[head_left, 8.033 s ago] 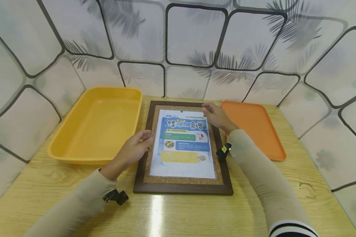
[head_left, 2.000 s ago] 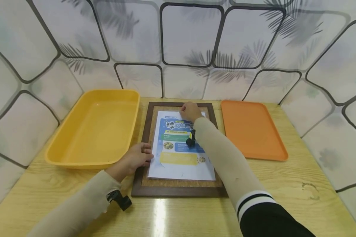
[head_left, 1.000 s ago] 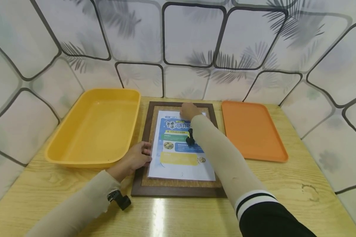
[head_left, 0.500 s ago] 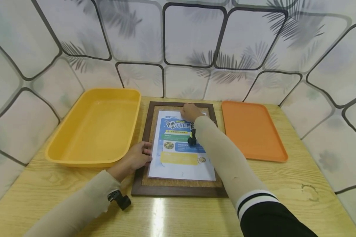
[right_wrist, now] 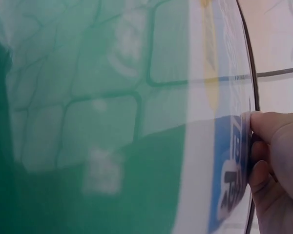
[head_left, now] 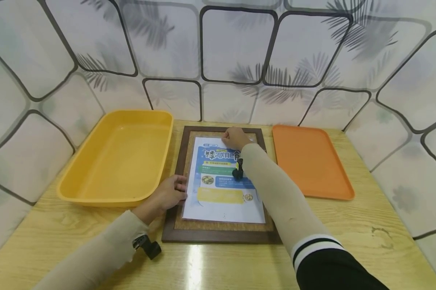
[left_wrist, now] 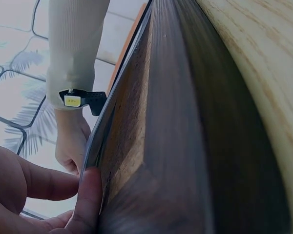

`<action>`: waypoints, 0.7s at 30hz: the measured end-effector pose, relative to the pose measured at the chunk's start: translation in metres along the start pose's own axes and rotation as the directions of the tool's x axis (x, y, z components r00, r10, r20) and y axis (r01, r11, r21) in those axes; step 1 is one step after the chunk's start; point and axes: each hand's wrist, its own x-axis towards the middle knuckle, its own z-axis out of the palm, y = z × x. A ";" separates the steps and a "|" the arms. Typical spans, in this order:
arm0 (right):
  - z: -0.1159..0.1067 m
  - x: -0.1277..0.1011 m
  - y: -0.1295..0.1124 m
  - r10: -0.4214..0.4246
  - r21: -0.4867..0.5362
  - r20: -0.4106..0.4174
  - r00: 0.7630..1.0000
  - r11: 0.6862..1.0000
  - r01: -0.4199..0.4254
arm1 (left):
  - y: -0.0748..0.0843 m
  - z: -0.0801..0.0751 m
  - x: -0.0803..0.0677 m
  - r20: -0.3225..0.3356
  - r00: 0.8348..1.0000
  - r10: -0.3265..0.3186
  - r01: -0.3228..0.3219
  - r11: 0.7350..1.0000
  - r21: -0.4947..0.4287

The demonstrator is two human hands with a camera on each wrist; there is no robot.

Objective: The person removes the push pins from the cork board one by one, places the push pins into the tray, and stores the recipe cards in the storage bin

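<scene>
Pinching poster [head_left: 225, 189] top edge, right hand [head_left: 234, 138]; left hand [head_left: 170, 193] steadies frame [head_left: 174, 225].

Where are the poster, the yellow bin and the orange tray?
poster [head_left: 223, 193], head view, its yellow band.
yellow bin [head_left: 120, 155], head view, its bare floor.
orange tray [head_left: 310, 161], head view, its bare middle.

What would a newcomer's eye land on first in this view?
Probably the bright blue poster lying in the dark wooden frame at the table's centre, with the right hand at its top edge and the left hand at its left edge. A deep yellow tray sits left, a flat orange tray right.
</scene>
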 end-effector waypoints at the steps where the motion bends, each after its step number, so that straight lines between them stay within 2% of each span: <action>1: 0.001 0.002 0.001 -0.008 -0.009 0.007 1.000 1.000 0.008 | 0.000 0.000 0.000 -0.002 1.000 -0.002 0.002 1.000 0.000; 5: 0.001 0.005 0.002 -0.056 -0.063 0.057 0.997 0.996 0.059 | -0.002 0.001 0.001 -0.006 1.000 -0.002 0.002 1.000 0.005; 10: 0.001 0.006 0.002 -0.098 -0.099 0.068 0.993 0.990 0.105 | -0.003 0.002 0.001 -0.004 1.000 0.006 -0.006 1.000 0.003; 15: 0.002 0.011 0.003 -0.089 -0.124 0.061 0.994 0.988 0.096 | -0.001 0.002 0.001 -0.008 1.000 0.009 -0.009 1.000 0.000; 21: 0.001 0.019 -0.002 -0.070 -0.174 0.122 0.990 0.981 0.091 | 0.000 0.000 0.001 -0.017 1.000 0.004 -0.004 1.000 0.005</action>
